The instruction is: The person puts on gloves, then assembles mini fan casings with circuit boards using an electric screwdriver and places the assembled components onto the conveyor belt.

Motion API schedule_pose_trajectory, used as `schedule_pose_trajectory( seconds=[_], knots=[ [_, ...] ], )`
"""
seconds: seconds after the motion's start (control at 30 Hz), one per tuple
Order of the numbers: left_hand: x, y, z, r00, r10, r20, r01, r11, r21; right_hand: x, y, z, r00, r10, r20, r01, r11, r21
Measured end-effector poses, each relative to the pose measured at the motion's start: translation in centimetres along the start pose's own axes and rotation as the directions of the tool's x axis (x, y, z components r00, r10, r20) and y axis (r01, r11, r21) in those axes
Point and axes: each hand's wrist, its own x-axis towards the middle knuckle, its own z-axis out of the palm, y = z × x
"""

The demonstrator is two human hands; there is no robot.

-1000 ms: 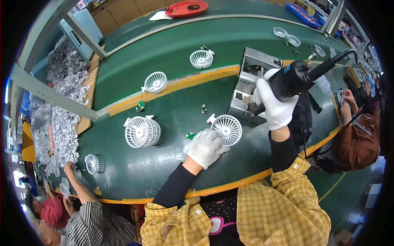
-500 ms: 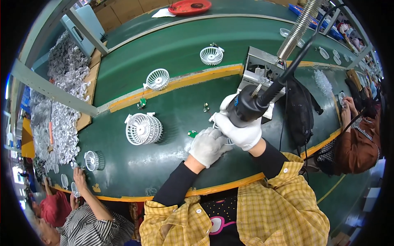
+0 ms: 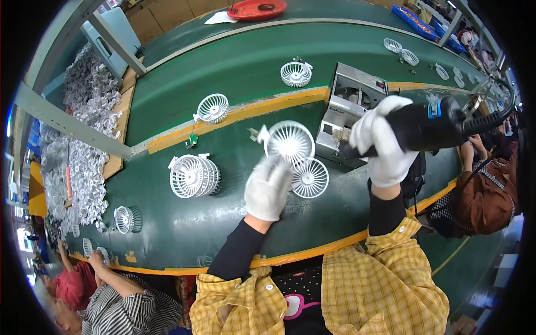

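My left hand (image 3: 267, 191), in a white glove, grips the near edge of a round white plastic fan grille (image 3: 290, 139). That grille is tilted above the bench, and a small part on its left side is smeared by motion. Partly beneath it, a second white grille (image 3: 310, 178) lies on the green bench beside my fingers. My right hand (image 3: 385, 142), also gloved, is wrapped round a black electric screwdriver (image 3: 421, 125) held almost level. Its tip points left at the front of a metal screw feeder (image 3: 341, 120).
A stack of white grilles (image 3: 194, 176) stands left of my left hand, with a small green circuit board (image 3: 192, 140) behind it. More grilles (image 3: 296, 74) sit on the green belt (image 3: 240, 72) beyond. Co-workers' hands (image 3: 97, 261) are at far left and right. White parts (image 3: 84, 139) are heaped at left.
The screwdriver has swung right from above the grille to the feeder and tipped from upright to level. My left hand has shifted slightly left, with a grille now raised. A belt grille moved right.
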Motion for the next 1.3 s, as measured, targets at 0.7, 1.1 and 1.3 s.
schedule_pose_trajectory(
  seconds=[0.7,1.1,1.3],
  knots=[
    [-0.6,1.5,0.1,0.849,0.248,0.467,-0.194,0.968,-0.161,-3.7,4.9,1.0,0.969,0.243,0.041,-0.24,0.967,-0.081],
    [-1.6,1.2,1.6,0.855,0.3,0.422,-0.274,0.954,-0.122,-3.9,6.1,0.0,0.908,0.383,0.172,-0.376,0.924,-0.074],
    [-1.8,1.2,1.3,0.863,0.292,0.412,-0.27,0.956,-0.113,-3.4,5.1,0.3,0.948,0.292,0.126,-0.288,0.956,-0.052]
  ],
)
